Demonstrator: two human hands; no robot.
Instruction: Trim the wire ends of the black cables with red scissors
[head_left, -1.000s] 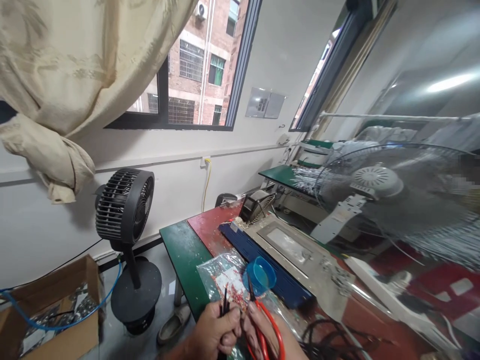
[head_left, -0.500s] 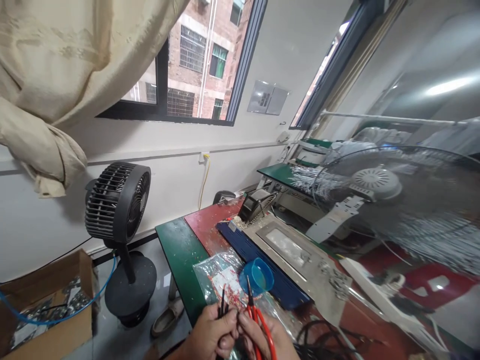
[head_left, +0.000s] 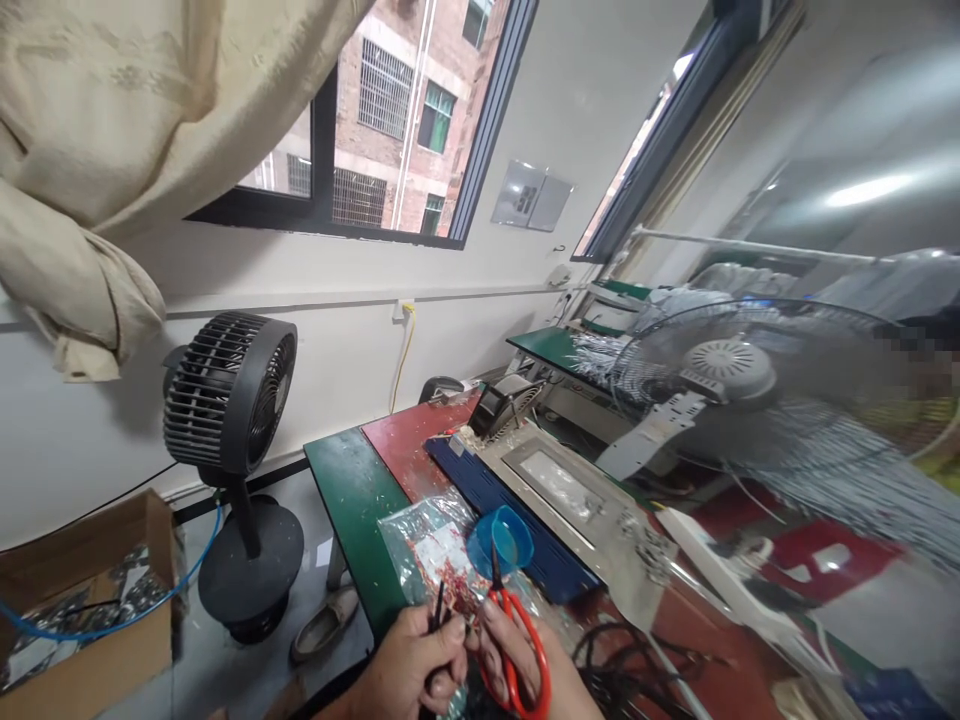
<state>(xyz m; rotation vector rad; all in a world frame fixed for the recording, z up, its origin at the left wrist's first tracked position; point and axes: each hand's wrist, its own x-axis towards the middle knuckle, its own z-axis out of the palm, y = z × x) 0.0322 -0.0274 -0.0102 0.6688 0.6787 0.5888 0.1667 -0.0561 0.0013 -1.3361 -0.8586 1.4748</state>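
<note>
My left hand [head_left: 416,655] is closed around a thin black cable [head_left: 439,603], whose end pokes up past the fingers. Close against it, my right hand [head_left: 514,640] grips red-handled scissors [head_left: 543,662] with the dark blades pointing up and away. The fingertips of both hands meet over something too small to make out. Just beyond them lies a clear plastic bag [head_left: 401,540] strewn with small red and pale scraps [head_left: 450,570]. A round blue tub [head_left: 501,540] stands on the bag's right side, behind the scissor tips.
A blue slatted panel [head_left: 555,565] and a beige machine [head_left: 540,480] occupy the red and green table [head_left: 349,510]. Black cables [head_left: 630,650] are heaped at right. A large fan [head_left: 727,370] stands right, a black fan [head_left: 232,400] left, beside a cardboard box [head_left: 150,640].
The scissor handles have swung outward to the right and show a wider loop in my right hand. The left hand still holds the cable. The whole view has shifted slightly.
</note>
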